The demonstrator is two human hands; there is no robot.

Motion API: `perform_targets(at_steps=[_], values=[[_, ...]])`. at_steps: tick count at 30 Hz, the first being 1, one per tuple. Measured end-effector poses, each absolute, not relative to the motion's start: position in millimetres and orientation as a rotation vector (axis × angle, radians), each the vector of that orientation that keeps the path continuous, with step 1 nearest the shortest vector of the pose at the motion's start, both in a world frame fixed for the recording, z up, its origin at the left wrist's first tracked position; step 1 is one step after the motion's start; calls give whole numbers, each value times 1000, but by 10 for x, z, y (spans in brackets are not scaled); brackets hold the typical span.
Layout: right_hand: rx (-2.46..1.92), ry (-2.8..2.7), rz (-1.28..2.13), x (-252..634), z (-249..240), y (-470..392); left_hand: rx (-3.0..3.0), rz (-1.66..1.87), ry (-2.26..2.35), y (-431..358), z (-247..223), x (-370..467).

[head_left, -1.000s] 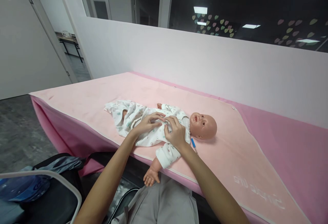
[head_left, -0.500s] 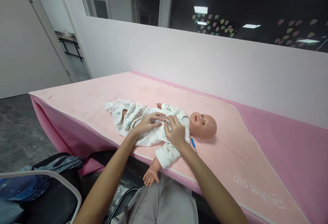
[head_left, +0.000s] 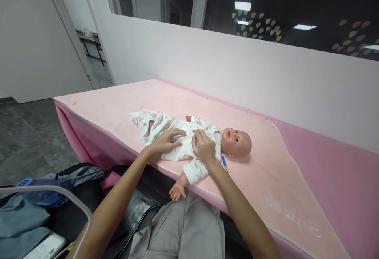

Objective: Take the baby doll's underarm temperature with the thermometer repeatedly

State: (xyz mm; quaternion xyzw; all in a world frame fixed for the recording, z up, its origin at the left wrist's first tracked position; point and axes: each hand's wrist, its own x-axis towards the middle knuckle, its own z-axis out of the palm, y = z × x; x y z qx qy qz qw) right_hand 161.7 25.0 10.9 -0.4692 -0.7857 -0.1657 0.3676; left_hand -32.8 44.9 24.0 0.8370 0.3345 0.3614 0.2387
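A baby doll lies on its back on the pink-covered table, head to the right. It wears a white printed outfit, its front overlapping at the belly. My left hand rests on the lower belly of the outfit, thumb and fingers apart. On the chest side lies my right hand, fingers bent over the cloth and thumb apart from them; its palm is hidden. A narrow gap with white cloth separates my hands. The doll's near arm hangs over the table edge.
A blue-capped pen lies beside the doll's neck. The pink table meets a white wall at the back. At lower left, a chair holds grey cloth, a blue bottle and a white phone.
My hands have moved apart; their fingertips were nearly together over the doll's belly. The camera view has shifted a little to the left. The doll lies as before.
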Motion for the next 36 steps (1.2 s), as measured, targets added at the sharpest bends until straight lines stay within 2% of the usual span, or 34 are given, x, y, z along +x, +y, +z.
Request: perform_targets(at_steps=[5, 16, 36], values=[[-1107, -2162, -554, 1521, 67, 260, 2265, 1201, 990, 348, 80, -306], [-1205, -2123, -461, 1518, 57, 270, 2201, 1409, 1072, 321, 18, -255], [-1203, -2132, -489, 1528, 50, 283, 2376, 1286, 1158, 349, -29, -230]])
